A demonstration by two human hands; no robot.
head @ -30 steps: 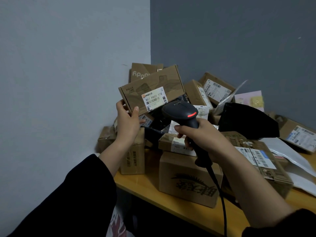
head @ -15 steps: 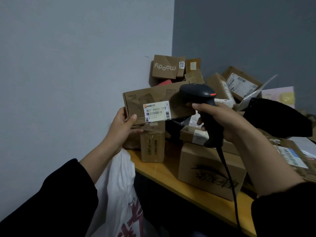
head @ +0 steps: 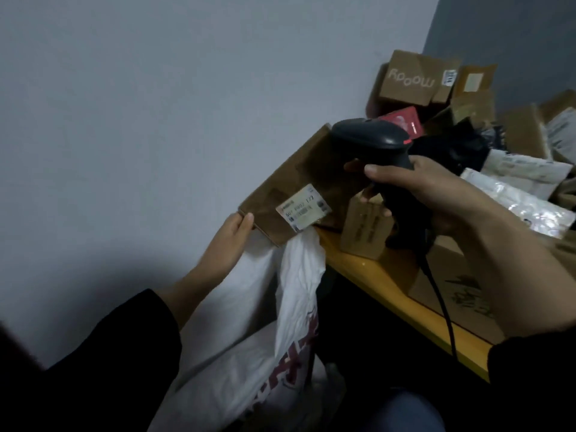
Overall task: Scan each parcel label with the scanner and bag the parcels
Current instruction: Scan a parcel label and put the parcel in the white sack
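Observation:
My left hand grips the lower left corner of a flat brown cardboard parcel, which is tilted with its white label facing me. The parcel hangs just above the mouth of a white plastic bag with red print, beside the table's left end. My right hand grips the handle of a black barcode scanner. The scanner's head sits above the parcel's upper right part, and its cable trails down toward me.
A yellow wooden table carries a heap of cardboard boxes and white mailer pouches in the corner. A small upright box stands at the table's near left edge. The grey wall lies to the left.
The parcel has moved down and left from in front of the scanner to just above the white bag and now tilts more. My view has swung left and down, showing more of the bag.

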